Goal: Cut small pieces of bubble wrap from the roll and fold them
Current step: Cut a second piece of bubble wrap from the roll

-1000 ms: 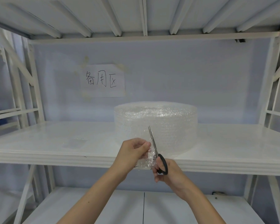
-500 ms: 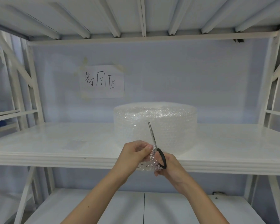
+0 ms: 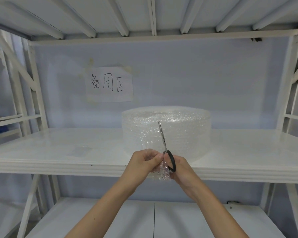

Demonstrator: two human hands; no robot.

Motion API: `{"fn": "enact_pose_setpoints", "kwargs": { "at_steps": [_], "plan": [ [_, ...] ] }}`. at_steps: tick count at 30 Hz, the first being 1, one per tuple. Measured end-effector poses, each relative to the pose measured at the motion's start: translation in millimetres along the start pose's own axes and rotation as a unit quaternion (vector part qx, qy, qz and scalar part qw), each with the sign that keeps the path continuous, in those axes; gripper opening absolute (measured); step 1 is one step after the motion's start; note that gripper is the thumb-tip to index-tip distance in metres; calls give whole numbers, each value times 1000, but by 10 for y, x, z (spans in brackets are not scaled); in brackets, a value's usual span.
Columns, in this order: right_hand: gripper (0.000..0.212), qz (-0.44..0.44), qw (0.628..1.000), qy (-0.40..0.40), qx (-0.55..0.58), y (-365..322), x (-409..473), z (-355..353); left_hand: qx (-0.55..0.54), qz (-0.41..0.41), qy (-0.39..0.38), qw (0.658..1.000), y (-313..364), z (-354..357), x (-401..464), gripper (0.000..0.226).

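A wide roll of clear bubble wrap (image 3: 184, 129) stands on the white middle shelf (image 3: 58, 152). In front of the shelf's edge my left hand (image 3: 143, 164) pinches a small piece of bubble wrap (image 3: 163, 175) that hangs between both hands. My right hand (image 3: 182, 169) grips black-handled scissors (image 3: 163, 140) with their closed blades pointing up in front of the roll. The right thumb also touches the small piece.
A paper sign with handwriting (image 3: 109, 84) is taped to the back wall. White uprights (image 3: 36, 86) frame the shelf on both sides, and an upper shelf (image 3: 153, 14) is overhead. A lower shelf (image 3: 162, 220) lies under my forearms.
Both hands with the small piece and the scissors have drawn closer together and shifted slightly; the piece now hangs lower between them.
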State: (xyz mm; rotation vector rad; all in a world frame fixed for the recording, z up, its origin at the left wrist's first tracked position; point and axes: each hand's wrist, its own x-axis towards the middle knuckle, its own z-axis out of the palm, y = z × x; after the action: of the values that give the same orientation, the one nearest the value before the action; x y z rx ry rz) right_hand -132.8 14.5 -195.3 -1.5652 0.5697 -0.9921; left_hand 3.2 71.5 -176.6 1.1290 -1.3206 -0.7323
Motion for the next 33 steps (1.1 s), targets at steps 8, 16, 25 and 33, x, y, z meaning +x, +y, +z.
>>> {"fn": "enact_pose_setpoints", "kwargs": {
  "at_steps": [8, 16, 25, 33],
  "plan": [
    [42, 14, 1000, 10, -4, -111, 23, 55, -4, -10, -2, 1000, -53, -49, -39, 12],
    [44, 28, 999, 20, 8, -185, 20, 45, -5, -27, -25, 999, -125, -51, -105, 19],
    [34, -84, 996, 21, 1, -651, -296, 148, -5, -42, -20, 999, -211, -178, -241, 13],
    [36, -51, 937, 274, -211, -600, -327, -648, -12, -49, -8, 999, -215, -262, -248, 12]
  ]
}}
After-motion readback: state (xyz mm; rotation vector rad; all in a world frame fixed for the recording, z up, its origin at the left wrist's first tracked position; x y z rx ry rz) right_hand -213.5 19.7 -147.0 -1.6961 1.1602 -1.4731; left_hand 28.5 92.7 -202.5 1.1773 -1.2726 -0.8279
